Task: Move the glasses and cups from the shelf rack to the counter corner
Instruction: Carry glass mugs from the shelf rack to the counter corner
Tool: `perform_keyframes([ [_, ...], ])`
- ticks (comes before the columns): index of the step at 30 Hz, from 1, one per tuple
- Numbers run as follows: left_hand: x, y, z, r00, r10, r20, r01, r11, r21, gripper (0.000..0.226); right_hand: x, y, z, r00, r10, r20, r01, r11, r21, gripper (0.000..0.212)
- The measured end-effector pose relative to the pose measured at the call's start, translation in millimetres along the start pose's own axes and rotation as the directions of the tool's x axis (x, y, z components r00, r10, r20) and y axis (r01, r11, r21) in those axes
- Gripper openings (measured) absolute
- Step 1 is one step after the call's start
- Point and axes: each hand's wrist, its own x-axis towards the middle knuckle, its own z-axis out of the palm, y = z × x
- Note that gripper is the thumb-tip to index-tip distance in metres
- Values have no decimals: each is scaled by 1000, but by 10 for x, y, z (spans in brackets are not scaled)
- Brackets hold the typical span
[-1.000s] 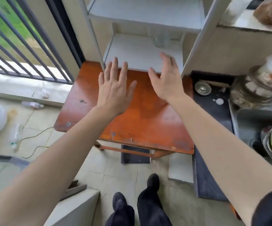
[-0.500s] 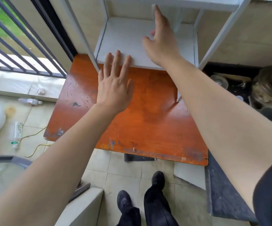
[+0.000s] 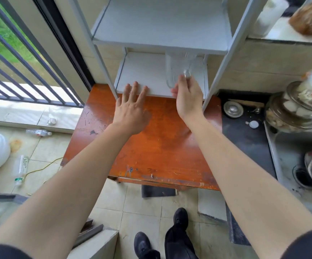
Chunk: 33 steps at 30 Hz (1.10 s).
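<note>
Right hand (image 3: 188, 94) pinches a clear glass (image 3: 177, 71) low on the rack (image 3: 159, 42); left hand (image 3: 131, 107) hovers flat, empty. Lifted carelessly, it could clip the shelf above and slip.

No readable text anywhere here. The plastic bottle (image 3: 20, 170) lying on the floor tiles at near left carries a green-and-white label, but its print is too small and blurred to make out. Nothing legible on the jars at far right either.
</note>
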Motion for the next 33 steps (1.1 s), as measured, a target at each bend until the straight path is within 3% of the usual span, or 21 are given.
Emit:
perform_keyframes([
  [4,-277,67,-253,997,-79,-1,78,989,-124,65,-548,21,-259,998,71,0,-70,994,81,33],
  [8,-824,192,-424,994,-49,-100,24,970,-243,60,-1065,-69,-514,996,93,-9,-92,992,87,34],
  [14,-1194,632,-473,997,-22,-77,-21,854,-520,57,-1697,-107,-1128,992,62,-114,-58,998,36,39],
  [23,-1337,2042,-841,949,304,-88,-312,846,-432,57,-2369,-359,-2617,904,-23,-426,26,1000,2,38],
  [28,-1669,3055,-1160,831,508,-225,-555,780,-287,55,-2876,-528,-3638,799,-92,-594,91,995,-31,43],
  [33,-2479,4226,-1177,678,664,-315,-724,676,-134,57,-3755,-511,-4715,683,-127,-720,130,990,-52,70],
])
